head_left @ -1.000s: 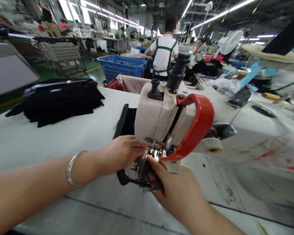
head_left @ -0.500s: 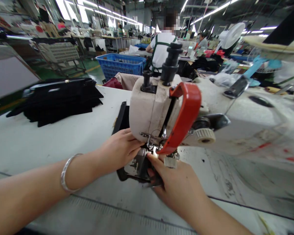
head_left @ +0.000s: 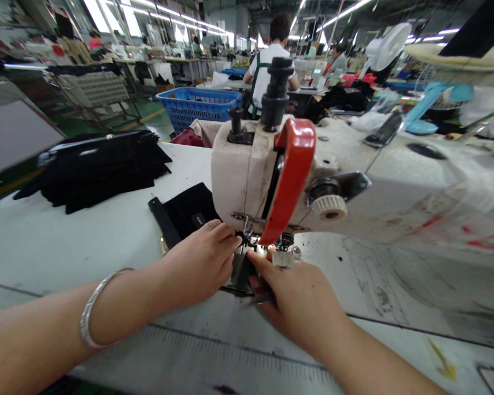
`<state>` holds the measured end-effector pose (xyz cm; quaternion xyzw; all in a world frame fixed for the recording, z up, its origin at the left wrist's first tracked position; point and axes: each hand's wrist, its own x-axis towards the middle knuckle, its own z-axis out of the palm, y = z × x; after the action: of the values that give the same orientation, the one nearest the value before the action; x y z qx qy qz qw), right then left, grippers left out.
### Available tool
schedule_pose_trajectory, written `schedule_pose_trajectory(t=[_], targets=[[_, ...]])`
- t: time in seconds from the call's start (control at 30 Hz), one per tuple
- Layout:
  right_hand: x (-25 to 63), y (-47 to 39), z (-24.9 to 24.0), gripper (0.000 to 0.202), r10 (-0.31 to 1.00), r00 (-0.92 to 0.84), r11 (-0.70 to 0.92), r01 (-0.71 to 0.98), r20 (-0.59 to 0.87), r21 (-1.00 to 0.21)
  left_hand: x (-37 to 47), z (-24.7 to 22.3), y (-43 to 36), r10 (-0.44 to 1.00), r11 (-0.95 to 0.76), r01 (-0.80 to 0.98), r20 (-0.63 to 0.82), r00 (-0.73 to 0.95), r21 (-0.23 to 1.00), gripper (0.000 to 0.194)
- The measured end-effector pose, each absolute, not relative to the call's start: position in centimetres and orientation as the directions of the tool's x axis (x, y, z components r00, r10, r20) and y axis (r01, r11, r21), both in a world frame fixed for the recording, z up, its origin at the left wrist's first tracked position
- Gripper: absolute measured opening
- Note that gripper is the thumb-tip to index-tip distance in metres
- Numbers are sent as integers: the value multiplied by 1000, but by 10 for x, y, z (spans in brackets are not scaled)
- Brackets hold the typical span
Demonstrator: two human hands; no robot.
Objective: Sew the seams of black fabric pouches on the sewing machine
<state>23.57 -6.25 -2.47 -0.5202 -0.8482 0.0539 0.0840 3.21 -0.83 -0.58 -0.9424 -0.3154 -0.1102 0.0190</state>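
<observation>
Left hand [head_left: 203, 255] and right hand [head_left: 300, 299] pinch black fabric [head_left: 191, 206] at the sewing machine's [head_left: 236, 175] six o'clock; slipping could skew it.

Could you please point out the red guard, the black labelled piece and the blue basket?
Red guard [head_left: 294, 175]: head view, middle of the bar.
Black labelled piece [head_left: 184, 210]: head view, its flat upper face.
Blue basket [head_left: 201, 112]: head view, side wall.

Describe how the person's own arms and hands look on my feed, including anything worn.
Both forearms are bare, with no sleeves in view. The left hand is ungloved, with a loose silver bangle above the wrist and what looks like a thin ring. The right hand is ungloved too, with no jewellery visible.
</observation>
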Motion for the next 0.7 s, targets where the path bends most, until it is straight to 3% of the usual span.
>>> schedule_pose_trajectory(t=[0.2, 0.33, 0.4, 0.53, 0.6, 0.7], targets=[[237, -62, -24, 51, 874, -480, 483, 848, 69, -218, 25, 10, -6, 695, -680, 663, -13, 719, 313, 34], [238, -62, -23, 59, 841, -538, 531, 799, 59, -283, 9, 4, 7, 547, -824, 511, 109, 830, 246, 31], [238, -62, -22, 66, 807, -590, 573, 764, 37, -298, 4, -4, 12, 497, -848, 444, 147, 855, 288, 29], [239, -62, -22, 75, 785, -618, 594, 737, 34, -322, 8, -15, -1, 604, -768, 516, 160, 781, 380, 26], [241, -63, -24, 71, 800, -599, 572, 747, 30, -340, 13, -16, -14, 663, -731, 572, 186, 725, 373, 27], [244, -66, -25, 66, 800, -600, 564, 754, -6, -336, 20, -19, -31, 644, -759, 576, 223, 732, 303, 34]])
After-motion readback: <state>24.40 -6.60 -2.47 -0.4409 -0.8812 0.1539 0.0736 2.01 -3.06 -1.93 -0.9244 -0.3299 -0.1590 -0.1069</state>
